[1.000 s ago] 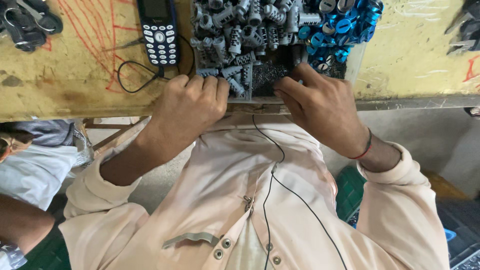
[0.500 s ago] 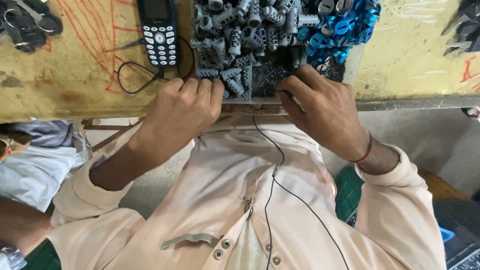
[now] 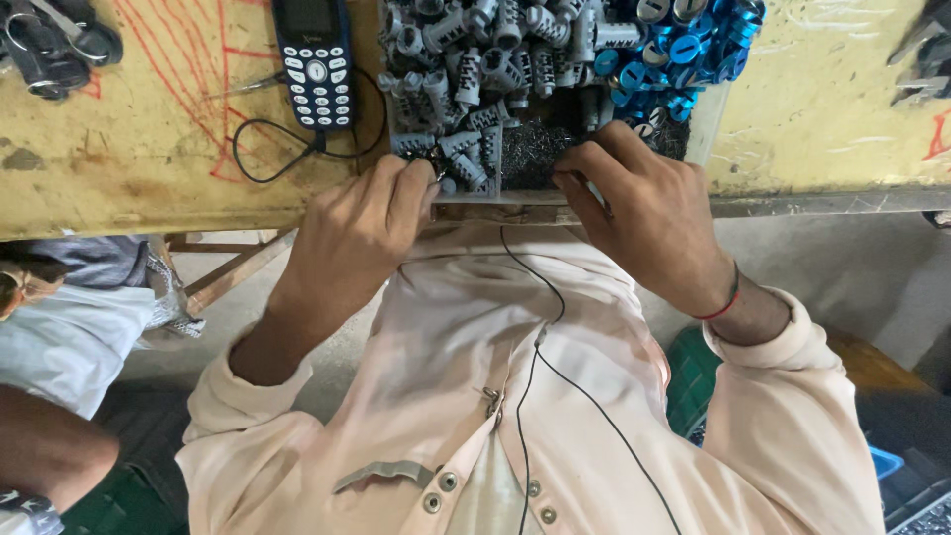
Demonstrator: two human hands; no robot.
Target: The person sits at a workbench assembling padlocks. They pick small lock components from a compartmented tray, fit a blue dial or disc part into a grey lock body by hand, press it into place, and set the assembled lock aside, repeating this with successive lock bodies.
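Head view: tray [image 3: 515, 210] of grey metal parts [image 3: 466, 69].

I'm in a pale peach long-sleeve shirt [image 3: 555, 396], loose fit, open placket down the middle w/ small round metal snap buttons [image 3: 441, 482] in pairs near the hem. Cuffs ribbed & pushed up a bit above both wrists. My left hand [image 3: 347, 233] is bare, no rings or band. My right hand [image 3: 644, 213] has a thin red thread bracelet [image 3: 721, 302] just below it at the wrist. Thin black earphone cord [image 3: 540, 342] runs down the shirt front, splits right of the placket, one strand going off to the lower right.
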